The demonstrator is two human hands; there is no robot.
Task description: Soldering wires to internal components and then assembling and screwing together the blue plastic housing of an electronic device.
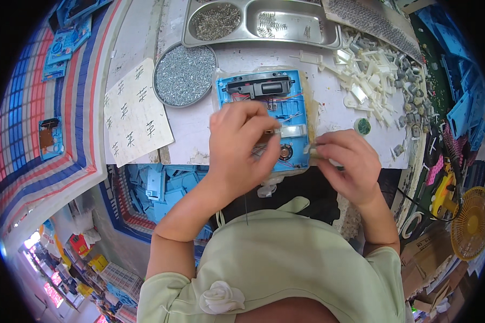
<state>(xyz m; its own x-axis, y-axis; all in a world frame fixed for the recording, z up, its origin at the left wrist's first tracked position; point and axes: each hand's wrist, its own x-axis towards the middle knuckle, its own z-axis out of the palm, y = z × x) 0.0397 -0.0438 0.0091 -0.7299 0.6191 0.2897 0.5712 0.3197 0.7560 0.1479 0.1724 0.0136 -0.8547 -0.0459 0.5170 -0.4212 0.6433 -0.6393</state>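
A blue plastic housing (302, 99) lies open on the worktable in front of me. It carries a black mechanism (269, 88), thin red wires and a small round speaker (285, 152). My left hand (237, 142) arches over the housing's left side, its fingers curled and its fingertips by the end of a whitish plastic piece (293, 131). What those fingers hold, if anything, is hidden. Beside the housing's lower right edge, my right hand (350, 161) pinches a small pale part (311, 151) between thumb and fingers; its exact kind is too small to tell.
A round dish of small screws (186, 75) and a paper sheet (137, 116) lie to the left. At the back stands a metal tray (291, 40) with springs. White plastic parts (366, 81) and grey motor-like cylinders (412, 94) are heaped at right, near a green tape roll (362, 126).
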